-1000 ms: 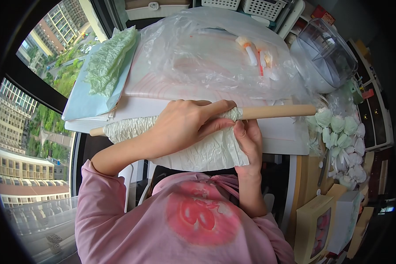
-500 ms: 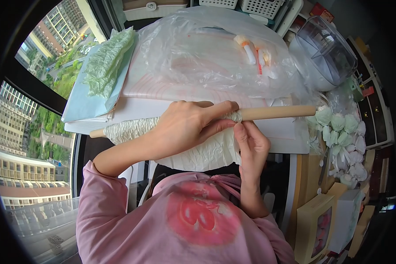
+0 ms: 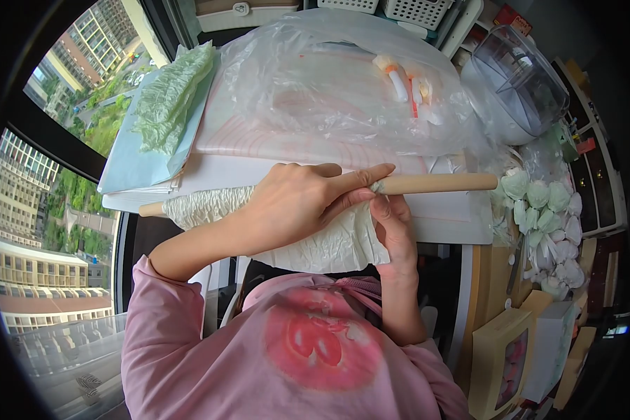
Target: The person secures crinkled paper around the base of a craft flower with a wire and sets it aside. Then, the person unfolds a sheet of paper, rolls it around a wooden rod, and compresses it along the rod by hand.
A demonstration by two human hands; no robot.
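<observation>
A pale wooden rod (image 3: 441, 184) lies nearly level across my lap side of the desk, with crinkled whitish-green paper (image 3: 206, 207) bunched around its left and middle part. A looser sheet of the same paper (image 3: 329, 245) hangs below the rod. My left hand (image 3: 301, 192) reaches over from the left and is closed on the papered rod, thumb and forefinger close to the paper's right end. Just under that end, my right hand (image 3: 397, 234) has its bent fingers at the right edge of the hanging paper; its thumb is near the rod. Some fingertips are hidden.
Crumpled green paper (image 3: 171, 101) lies on light blue sheets (image 3: 129, 161) by the window. A clear plastic bag (image 3: 294, 91) with brush-like items (image 3: 397, 82) covers the desk's back. White-green fabric-like flowers (image 3: 546, 203), a clear-lidded container (image 3: 514, 91) and a window box (image 3: 497, 364) stand right.
The rod has shifted slightly left and its right end has dipped a little. My left fingers reach further right along it, and my right hand has turned and moved slightly left.
</observation>
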